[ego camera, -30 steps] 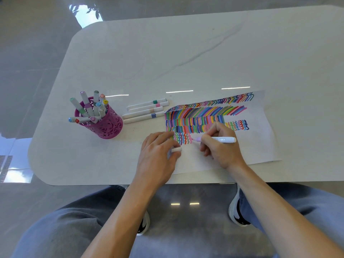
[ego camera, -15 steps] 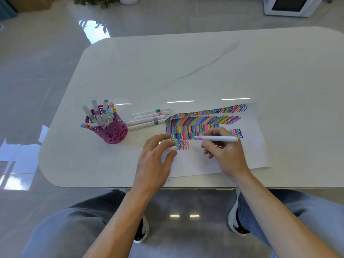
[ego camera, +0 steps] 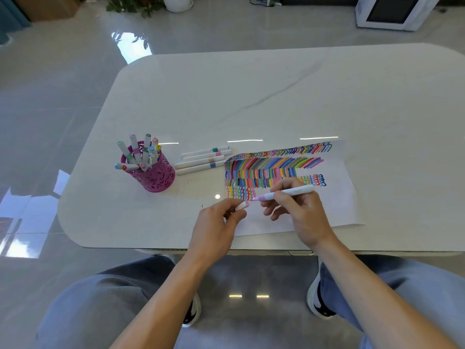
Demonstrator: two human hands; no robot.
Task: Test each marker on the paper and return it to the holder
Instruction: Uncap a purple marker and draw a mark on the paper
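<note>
Item 1. White-barrelled marker with a lilac collar and nib [ego camera: 289,193]: uncapped and lying almost level over the near-left part of the paper. Its nib points left and sits just beside its cap, not yet in it. The right hand [ego camera: 300,212] grasps it at mid-barrel between thumb and curled fingers.

Item 2. Small white cap with a pinkish end [ego camera: 242,205]: pinched at the fingertips of the left hand [ego camera: 214,225], mouth turned toward the nib.

Step in hand, by my reckoning: recapping after the test stroke. To do it well, bring nib and cap mouth onto one line, push straight until the cap seats, and keep the nib off the fingers. Only then carry the marker across to the holder.

Item 3. White paper sheet covered in rows of coloured strokes and zigzags [ego camera: 297,226]: flat on the worktop, with its near part bare.

Item 4. Four capped white markers with coloured bands [ego camera: 203,159]: side by side between the paper and the holder, probably awaiting test.

Item 5. Magenta perforated cup holder [ego camera: 161,178]: well left of the paper, with several markers standing in it.

Item 6. Pale marble-look worktop [ego camera: 251,96].

Lettering: a faint print on the held marker's barrel is too small to read. No other writing can be made out.
</note>
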